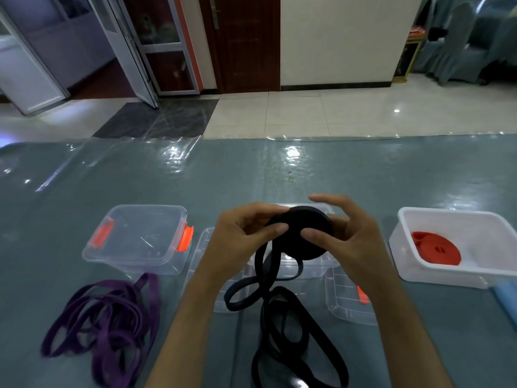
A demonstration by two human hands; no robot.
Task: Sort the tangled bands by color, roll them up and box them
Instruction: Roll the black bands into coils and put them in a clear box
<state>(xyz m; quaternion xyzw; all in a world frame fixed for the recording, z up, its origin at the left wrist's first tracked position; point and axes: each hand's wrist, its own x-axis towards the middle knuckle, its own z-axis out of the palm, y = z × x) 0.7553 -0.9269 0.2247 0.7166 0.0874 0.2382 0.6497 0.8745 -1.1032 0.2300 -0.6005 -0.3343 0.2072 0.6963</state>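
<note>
A black band is partly wound into a flat roll (303,231) held up above the table's middle. My left hand (240,236) pinches the roll's left edge with thumb and fingers. My right hand (344,233) holds its right side, thumb on the face and fingers curved behind. The loose black tail (282,315) hangs down and loops on the table toward me. A tangled purple band (106,315) lies at the front left. A rolled red band (436,249) sits in the white box (475,275) on the right.
A clear box with orange latches (140,239) stands left of my hands. Another clear box (307,267) sits under the roll. Two clear lids (347,303) lie flat beside it. The table wears a glossy plastic cover (251,169). A blue object (506,301) pokes in at the right edge.
</note>
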